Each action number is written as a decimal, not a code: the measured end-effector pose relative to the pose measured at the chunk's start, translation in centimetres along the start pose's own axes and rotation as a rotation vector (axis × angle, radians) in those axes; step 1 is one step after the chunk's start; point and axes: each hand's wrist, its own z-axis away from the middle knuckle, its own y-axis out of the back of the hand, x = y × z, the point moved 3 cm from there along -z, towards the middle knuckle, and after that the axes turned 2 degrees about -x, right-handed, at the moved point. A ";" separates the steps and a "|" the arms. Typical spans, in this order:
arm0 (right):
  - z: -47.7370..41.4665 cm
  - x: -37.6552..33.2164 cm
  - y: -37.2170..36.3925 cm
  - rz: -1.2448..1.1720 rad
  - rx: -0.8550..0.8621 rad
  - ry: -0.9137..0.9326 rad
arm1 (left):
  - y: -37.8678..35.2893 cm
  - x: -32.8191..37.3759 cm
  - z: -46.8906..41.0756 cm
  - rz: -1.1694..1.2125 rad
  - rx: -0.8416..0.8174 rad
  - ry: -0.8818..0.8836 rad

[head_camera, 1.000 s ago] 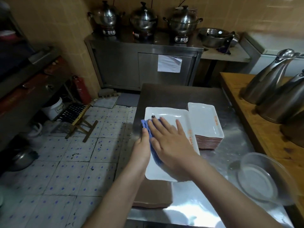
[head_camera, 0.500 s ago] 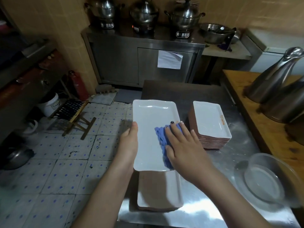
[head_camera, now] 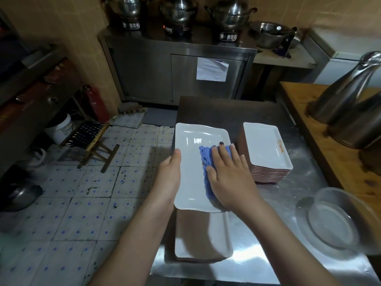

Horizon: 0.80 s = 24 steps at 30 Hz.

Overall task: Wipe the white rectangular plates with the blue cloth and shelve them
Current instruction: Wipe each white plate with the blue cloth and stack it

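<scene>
So the white rectangular plate (head_camera: 193, 162) is the one getting the attention here, and I'll place everything else off it. It sits lengthwise over the left side of the steel tabletop (head_camera: 268, 250). The left hand (head_camera: 170, 174) has it by the left rim, thumb on top of the edge and the other fingers hidden underneath, so that grip is closed on the plate. The right hand (head_camera: 228, 176) lies flat on the blue cloth (head_camera: 206, 168), fingers straight and pressing it down onto the plate's right half. That grip is open, no curl round anything. The cloth is bunched up and pokes out from the left side of the palm.

Right below the plate's near end is a stack of plates (head_camera: 204, 240). The plate covers the stack's far end, and I can't tell if they touch. Just right of the plate sits a second stack of plates (head_camera: 266, 149), white tops with brownish undersides. Further right and nearer the camera there's a clear glass bowl (head_camera: 334, 221), and beyond that, steel jugs (head_camera: 346, 93) on a wooden counter (head_camera: 305, 108).
</scene>
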 end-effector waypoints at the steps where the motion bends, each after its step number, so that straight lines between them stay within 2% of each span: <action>1: 0.0 -0.5 0.0 0.009 -0.019 -0.010 | -0.3 -0.2 0.0 -0.002 -0.001 0.018; 6: 1.0 -3.8 0.2 -0.015 -0.075 0.221 | -1.6 -0.5 -0.6 0.020 0.003 0.027; 10: 1.8 -1.9 0.6 0.046 -0.139 0.265 | -1.2 0.2 -0.6 0.001 0.004 0.062; 15: 1.5 2.6 1.6 0.213 -0.107 0.209 | -0.5 1.3 -0.5 -0.037 -0.012 0.044; 24: -3.8 3.5 3.3 0.122 0.062 -0.004 | -1.1 1.0 0.4 -0.097 -0.066 0.031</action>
